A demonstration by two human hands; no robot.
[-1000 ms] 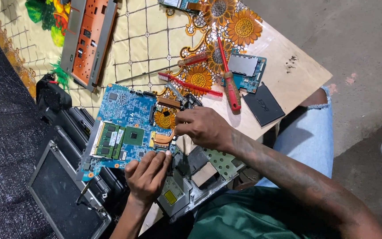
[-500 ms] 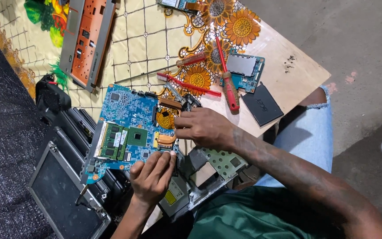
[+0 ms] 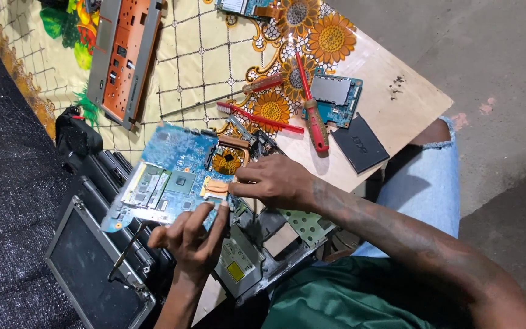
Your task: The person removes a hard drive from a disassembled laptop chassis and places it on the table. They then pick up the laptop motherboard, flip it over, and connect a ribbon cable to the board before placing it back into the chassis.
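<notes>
I'm seeing the blue rectangular laptop motherboard [image 3: 168,176] being held tilted above the grey opened laptop base [image 3: 257,244], near the table's front edge. Left hand [image 3: 193,234] is gripping the board's near edge, fingers curled half-shut w/ fingertips on top and the thumb hidden beneath, prob. so the board stays off the chassis. Right hand [image 3: 275,181] is lying over the board's right end, fingers bent and pinching by the copper heat-pipe piece [image 3: 216,187]; can't tell if it's actually clamping it. Tools are lying close by on the sunflower-print tablecloth [image 3: 214,55]: red-handled screwdriver [image 3: 312,113], red tweezers [image 3: 257,116], plus a smaller blue circuit board w/ metal plate [image 3: 335,97] and a black flat rectangular drive [image 3: 360,144]. Orange-and-grey laptop cover panel [image 3: 123,58] is sitting well apart, top left.
</notes>
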